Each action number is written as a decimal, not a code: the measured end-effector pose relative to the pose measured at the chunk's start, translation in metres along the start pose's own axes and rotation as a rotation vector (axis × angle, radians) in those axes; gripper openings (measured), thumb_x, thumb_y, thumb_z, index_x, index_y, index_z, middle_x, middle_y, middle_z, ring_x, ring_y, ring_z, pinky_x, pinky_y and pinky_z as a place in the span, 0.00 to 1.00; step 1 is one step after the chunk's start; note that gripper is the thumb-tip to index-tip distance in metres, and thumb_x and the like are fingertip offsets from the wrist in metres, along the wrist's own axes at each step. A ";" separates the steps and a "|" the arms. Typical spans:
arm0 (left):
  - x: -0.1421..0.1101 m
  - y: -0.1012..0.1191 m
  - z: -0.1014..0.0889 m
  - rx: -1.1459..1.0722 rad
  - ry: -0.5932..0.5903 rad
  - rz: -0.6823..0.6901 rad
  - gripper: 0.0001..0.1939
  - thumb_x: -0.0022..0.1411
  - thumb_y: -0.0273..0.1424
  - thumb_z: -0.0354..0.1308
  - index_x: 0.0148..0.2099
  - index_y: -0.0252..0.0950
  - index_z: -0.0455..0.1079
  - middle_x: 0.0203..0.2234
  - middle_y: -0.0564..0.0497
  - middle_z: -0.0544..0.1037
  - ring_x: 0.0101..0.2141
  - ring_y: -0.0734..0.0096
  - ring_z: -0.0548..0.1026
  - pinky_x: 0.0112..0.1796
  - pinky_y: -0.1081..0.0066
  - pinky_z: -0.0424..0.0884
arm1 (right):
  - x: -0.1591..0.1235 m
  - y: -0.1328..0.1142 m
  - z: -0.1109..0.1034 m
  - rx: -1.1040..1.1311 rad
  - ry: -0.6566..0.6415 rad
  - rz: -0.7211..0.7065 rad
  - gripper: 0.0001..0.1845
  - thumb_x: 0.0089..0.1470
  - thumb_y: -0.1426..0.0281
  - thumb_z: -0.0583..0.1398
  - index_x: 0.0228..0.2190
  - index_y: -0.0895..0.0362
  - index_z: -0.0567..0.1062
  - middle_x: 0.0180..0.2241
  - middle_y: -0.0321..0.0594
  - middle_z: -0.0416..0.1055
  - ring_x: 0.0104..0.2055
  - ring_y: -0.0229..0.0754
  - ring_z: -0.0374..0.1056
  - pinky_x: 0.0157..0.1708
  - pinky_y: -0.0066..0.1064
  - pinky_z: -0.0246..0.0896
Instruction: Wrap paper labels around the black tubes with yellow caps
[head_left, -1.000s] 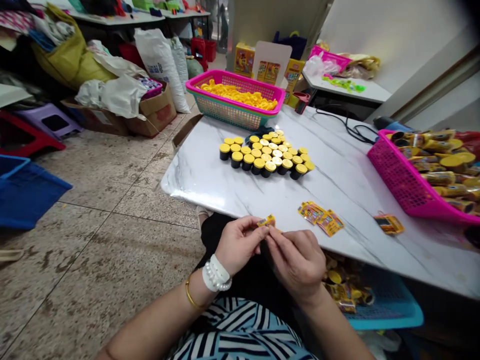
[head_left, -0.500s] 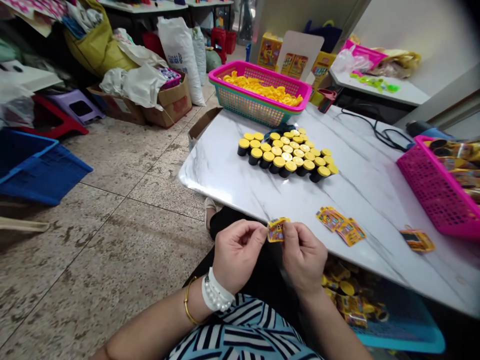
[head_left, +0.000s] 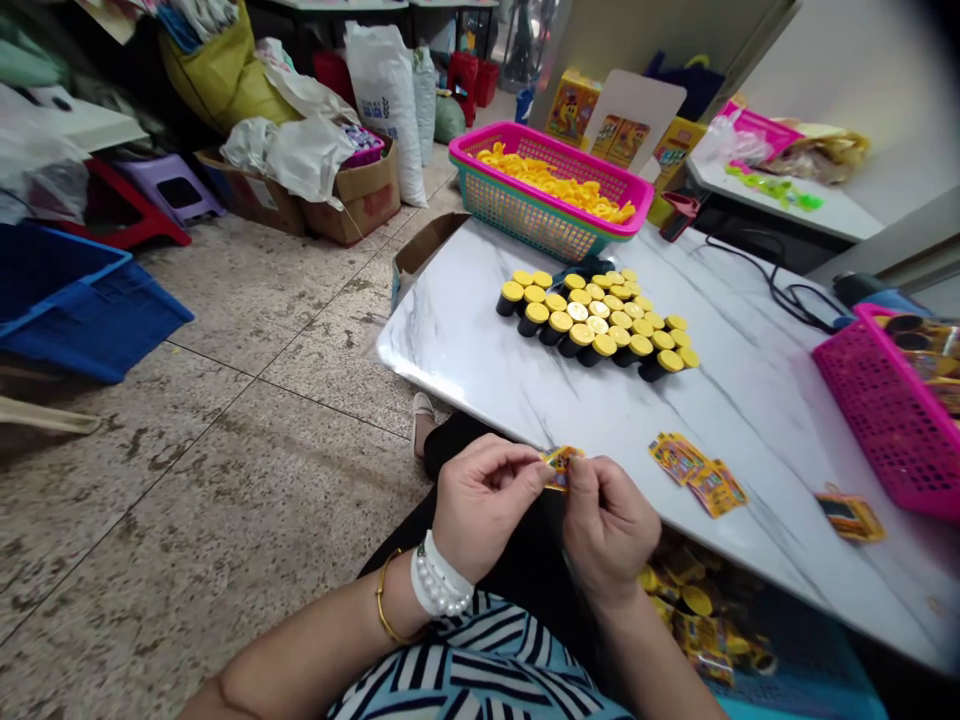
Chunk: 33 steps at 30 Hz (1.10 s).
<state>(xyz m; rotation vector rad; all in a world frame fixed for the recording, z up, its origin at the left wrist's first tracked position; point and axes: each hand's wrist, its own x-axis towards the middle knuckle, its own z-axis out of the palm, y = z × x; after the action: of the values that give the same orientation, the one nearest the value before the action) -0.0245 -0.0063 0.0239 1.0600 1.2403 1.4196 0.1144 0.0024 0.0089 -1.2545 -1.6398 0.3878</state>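
Observation:
Between my two hands is a small printed yellow-orange sleeve label (head_left: 561,465), just over the table's near edge. My left hand (head_left: 484,500) pinches its left side between thumb and forefinger. The right side is pinched by my right hand (head_left: 609,520). More such labels (head_left: 697,473) lie in a loose pile on the marble-patterned table (head_left: 465,340), right of my hands. A small bundle of labels (head_left: 850,516) rests farther right. Beyond my hands several black jars with yellow lids (head_left: 598,312) stand close together.
A pink-and-teal basket (head_left: 551,190) of yellow plastic pieces stands at the table's back. At the right is a pink basket (head_left: 885,410) of wrapped jars. Under the table edge, a blue tub (head_left: 817,660) holds more. A black cable (head_left: 780,285) lies at the back right.
My left fingers have slid farther over the label, covering more of it, and the label is tilted. The whole view has shifted, so the table appears farther right and slightly lower.

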 end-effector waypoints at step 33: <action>0.037 0.023 -0.013 -0.260 -0.037 -0.293 0.16 0.50 0.40 0.71 0.30 0.31 0.77 0.20 0.53 0.73 0.14 0.86 0.57 0.14 0.80 0.48 | 0.048 -0.013 0.012 -0.021 -0.077 -0.348 0.09 0.62 0.75 0.58 0.31 0.57 0.76 0.24 0.36 0.72 0.25 0.35 0.67 0.27 0.26 0.61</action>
<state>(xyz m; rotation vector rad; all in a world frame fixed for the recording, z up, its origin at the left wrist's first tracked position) -0.0461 0.0272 0.0458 0.6933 1.0981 1.2857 0.0986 0.0420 0.0368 -0.9531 -1.8907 0.2054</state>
